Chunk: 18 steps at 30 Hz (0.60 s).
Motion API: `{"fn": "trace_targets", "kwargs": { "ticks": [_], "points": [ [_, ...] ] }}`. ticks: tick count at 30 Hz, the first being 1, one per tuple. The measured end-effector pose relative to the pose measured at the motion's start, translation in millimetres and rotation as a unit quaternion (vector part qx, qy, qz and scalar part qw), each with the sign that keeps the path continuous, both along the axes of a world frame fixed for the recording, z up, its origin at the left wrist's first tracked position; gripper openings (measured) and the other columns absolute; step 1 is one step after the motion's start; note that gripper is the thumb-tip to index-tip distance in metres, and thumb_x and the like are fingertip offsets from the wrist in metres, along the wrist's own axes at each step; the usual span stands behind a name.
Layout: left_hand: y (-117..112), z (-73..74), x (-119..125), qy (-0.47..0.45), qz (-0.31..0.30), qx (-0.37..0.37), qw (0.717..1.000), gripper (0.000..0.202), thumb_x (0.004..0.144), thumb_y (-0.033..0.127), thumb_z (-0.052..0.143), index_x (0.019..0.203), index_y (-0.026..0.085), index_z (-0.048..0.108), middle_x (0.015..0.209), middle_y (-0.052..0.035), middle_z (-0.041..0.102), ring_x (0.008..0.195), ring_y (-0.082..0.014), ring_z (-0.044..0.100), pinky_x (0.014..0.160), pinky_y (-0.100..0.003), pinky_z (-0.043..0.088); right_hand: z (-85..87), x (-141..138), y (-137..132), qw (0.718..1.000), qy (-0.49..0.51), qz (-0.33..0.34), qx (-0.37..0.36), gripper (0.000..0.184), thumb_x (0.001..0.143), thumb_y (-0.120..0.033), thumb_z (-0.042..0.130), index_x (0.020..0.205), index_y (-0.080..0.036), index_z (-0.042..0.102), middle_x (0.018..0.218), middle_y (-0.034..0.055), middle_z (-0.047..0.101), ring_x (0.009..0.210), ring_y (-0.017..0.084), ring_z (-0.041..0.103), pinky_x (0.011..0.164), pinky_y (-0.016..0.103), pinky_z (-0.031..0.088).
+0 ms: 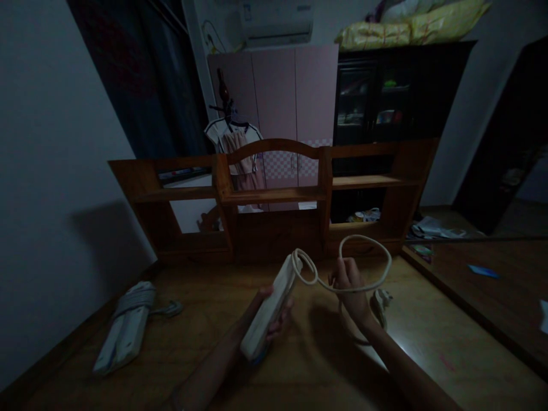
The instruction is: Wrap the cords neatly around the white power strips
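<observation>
My left hand [278,317] is wrapped round a long white power strip [270,308], held tilted above the wooden surface. A pale cord [306,268] leaves the strip's far end in a small loop. It runs across to my right hand [350,285], whose fingers are closed on it. From there the cord rises in a wide loop, and more of it hangs below the hand. On the surface just right of my right wrist lies the cord's plug [381,299], partly hidden by cord. The exact grip of my right fingertips is hard to see in the dim light.
A second power strip [124,331] with its cord wound round it lies at the left, its plug [171,309] beside it. A wooden shelf unit [274,197] stands along the back of the wooden surface [205,354]. A raised edge [466,308] runs along the right.
</observation>
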State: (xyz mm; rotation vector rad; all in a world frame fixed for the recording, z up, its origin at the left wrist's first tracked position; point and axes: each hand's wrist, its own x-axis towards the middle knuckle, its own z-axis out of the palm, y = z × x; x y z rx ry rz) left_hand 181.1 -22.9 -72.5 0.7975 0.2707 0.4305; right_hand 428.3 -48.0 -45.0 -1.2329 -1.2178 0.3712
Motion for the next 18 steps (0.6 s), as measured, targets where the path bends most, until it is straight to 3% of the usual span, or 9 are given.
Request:
{"fn": "trace_targets", "kwargs": {
  "ticks": [2, 8, 13, 18],
  "points": [
    [6, -2.0, 1, 0.004, 0.035, -0.014, 0.999, 0.057, 0.078, 0.064, 0.051, 0.094, 0.010, 0.057, 0.069, -0.0016, 0.055, 0.038, -0.0076, 0.046, 0.032, -0.020, 0.040, -2.0, -2, 2, 0.998, 0.061, 0.025, -0.017, 0.031, 0.095, -0.050, 0.038, 0.080, -0.023, 0.043, 0.065, -0.0010, 0.052, 0.054, 0.015, 0.051, 0.048, 0.025, 0.040],
    [18, 1.5, 5, -0.030, 0.141, -0.007, 0.990, 0.052, 0.080, 0.064, 0.046, 0.083, 0.013, 0.054, 0.065, -0.0009, 0.050, 0.039, -0.0070, 0.040, 0.029, -0.019, 0.034, -7.0, -6, 2, 0.986, 0.151, 0.068, -0.034, 0.031, 0.090, -0.053, 0.045, 0.088, -0.022, 0.044, 0.061, -0.0039, 0.052, 0.045, 0.010, 0.040, 0.039, 0.020, 0.030],
    [20, 5.4, 5, -0.051, 0.238, -0.010, 0.970, 0.043, 0.083, 0.055, 0.048, 0.102, 0.016, 0.051, 0.067, 0.0016, 0.048, 0.042, -0.0068, 0.040, 0.032, -0.015, 0.033, -7.1, -11, -3, 0.985, 0.154, 0.070, -0.031, 0.033, 0.090, -0.054, 0.044, 0.089, -0.022, 0.047, 0.060, -0.0037, 0.052, 0.044, 0.010, 0.038, 0.039, 0.020, 0.028],
    [15, 5.4, 7, -0.044, 0.301, -0.009, 0.953, 0.037, 0.084, 0.046, 0.054, 0.105, 0.016, 0.052, 0.071, 0.0011, 0.052, 0.045, -0.0065, 0.044, 0.037, -0.017, 0.037, -5.1, -19, -9, 0.987, 0.151, 0.046, 0.003, 0.031, 0.091, -0.053, 0.044, 0.097, -0.022, 0.044, 0.068, -0.0021, 0.056, 0.046, 0.010, 0.041, 0.040, 0.021, 0.031]
  ]
}}
